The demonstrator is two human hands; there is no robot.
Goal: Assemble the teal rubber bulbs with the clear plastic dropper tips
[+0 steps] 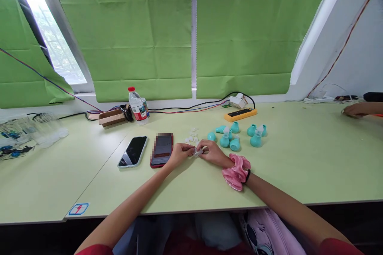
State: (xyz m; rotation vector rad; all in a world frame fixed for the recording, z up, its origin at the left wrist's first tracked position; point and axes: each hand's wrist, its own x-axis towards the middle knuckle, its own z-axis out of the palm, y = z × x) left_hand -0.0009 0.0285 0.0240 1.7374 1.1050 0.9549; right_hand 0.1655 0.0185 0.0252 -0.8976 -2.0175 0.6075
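Note:
My left hand (181, 154) and my right hand (213, 153) meet over the table, fingers pinched on a small clear plastic piece (198, 152) between them. Its exact kind is too small to make out. Just beyond the fingertips lies a loose group of small whitish translucent pieces (192, 135). To the right of my right hand stand and lie several turquoise bulb-shaped parts (224, 140), a few with a translucent piece in the top. A pink scrunchie (236, 171) and a dark band are around my right wrist.
Left of my hands lie a red-cased phone (162, 150) and a light-cased phone (133, 152). Behind are a water bottle (138, 106), a cardboard box (112, 118), cables and a yellow power strip (240, 114). Clear bags (36, 131) sit far left; another person's hand (356, 109) is far right.

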